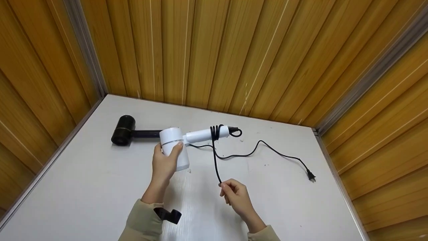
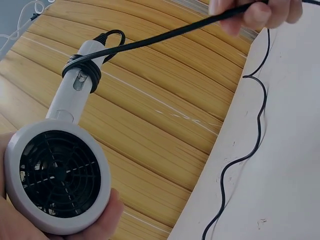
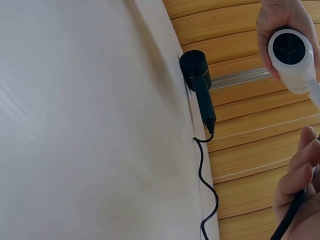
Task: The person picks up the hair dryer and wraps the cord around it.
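My left hand (image 1: pixel 164 167) grips the barrel of a white hair dryer (image 1: pixel 174 134), thumb along its side, handle pointing right. In the left wrist view the dryer's round black grille (image 2: pixel 60 174) faces the camera. Several turns of black power cord (image 1: pixel 216 133) circle the handle near its end, below a small loop at the strain relief. My right hand (image 1: pixel 238 200) pinches this cord between thumb and fingers, and it runs straight from the handle to the fingertips. Past the fingers, the cord (image 3: pixel 290 216) trails downward in the right wrist view.
Behind the white dryer a black hair dryer (image 1: pixel 123 131) lies on the white table (image 1: pixel 100 187). Its loose, wavy cord (image 1: pixel 240 155) stretches right to a two-prong plug (image 1: pixel 311 175). Wood-patterned walls (image 1: pixel 214 53) close off the table's back and sides.
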`<move>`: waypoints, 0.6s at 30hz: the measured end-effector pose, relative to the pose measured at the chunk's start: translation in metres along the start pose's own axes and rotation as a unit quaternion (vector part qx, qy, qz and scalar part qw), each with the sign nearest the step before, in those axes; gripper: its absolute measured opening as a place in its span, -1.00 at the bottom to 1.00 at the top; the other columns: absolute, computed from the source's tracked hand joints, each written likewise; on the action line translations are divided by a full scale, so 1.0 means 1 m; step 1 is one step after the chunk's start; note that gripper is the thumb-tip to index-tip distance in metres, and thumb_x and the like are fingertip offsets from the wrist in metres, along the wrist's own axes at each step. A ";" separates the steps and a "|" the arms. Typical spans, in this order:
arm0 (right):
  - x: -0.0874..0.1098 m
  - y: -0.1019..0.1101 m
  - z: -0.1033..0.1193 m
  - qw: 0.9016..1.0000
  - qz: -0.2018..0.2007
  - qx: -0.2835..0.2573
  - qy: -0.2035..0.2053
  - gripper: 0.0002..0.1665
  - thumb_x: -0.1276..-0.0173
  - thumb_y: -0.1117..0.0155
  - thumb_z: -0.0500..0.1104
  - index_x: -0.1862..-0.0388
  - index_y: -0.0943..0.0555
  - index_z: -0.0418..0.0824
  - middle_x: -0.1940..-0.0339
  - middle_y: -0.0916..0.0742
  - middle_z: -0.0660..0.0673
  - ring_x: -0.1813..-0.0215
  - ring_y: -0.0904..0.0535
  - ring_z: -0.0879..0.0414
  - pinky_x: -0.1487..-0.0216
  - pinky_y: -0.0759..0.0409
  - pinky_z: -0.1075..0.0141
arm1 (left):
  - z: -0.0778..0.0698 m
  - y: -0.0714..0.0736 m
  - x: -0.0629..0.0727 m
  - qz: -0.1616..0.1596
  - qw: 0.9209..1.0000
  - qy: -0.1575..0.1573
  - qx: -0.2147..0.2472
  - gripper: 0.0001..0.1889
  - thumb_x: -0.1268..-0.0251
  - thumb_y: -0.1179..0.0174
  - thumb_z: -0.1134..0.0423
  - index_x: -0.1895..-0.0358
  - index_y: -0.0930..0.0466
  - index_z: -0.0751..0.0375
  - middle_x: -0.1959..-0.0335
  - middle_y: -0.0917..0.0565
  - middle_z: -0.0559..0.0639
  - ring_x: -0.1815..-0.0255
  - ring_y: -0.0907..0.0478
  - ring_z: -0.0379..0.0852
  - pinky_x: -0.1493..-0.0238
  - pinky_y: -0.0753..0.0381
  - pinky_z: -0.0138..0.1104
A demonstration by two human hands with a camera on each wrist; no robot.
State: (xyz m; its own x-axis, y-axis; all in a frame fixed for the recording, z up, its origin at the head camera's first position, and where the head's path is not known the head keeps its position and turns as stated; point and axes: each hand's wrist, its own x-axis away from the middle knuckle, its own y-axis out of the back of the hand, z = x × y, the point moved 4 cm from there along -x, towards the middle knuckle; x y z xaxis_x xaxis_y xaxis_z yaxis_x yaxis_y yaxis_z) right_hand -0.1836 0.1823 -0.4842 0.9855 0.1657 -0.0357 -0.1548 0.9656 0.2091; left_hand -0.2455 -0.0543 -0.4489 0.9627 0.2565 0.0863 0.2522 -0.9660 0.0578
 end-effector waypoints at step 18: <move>-0.009 0.007 -0.036 0.998 -0.005 0.017 -0.065 -0.69 -0.46 -0.02 -0.24 0.18 -0.54 -0.53 0.54 -0.61 -0.11 0.61 -0.42 0.25 0.58 -0.41 0.49 | 0.004 0.003 0.002 0.019 0.997 0.067 0.028 -0.17 -0.27 -0.09 -0.16 -0.41 -0.03 0.31 -0.13 -0.42 0.26 -0.09 -0.47 0.15 0.03 -0.56 -0.10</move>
State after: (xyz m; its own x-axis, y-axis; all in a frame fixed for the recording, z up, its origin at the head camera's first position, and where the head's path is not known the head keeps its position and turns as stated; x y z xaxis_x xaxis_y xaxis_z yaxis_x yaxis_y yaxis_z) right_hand -0.1962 0.1947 -0.5178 0.9880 0.1270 0.0880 -0.1449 0.9595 0.2417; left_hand -0.2422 -0.0564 -0.4526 0.9510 0.2181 0.2193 0.2242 -0.9745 -0.0032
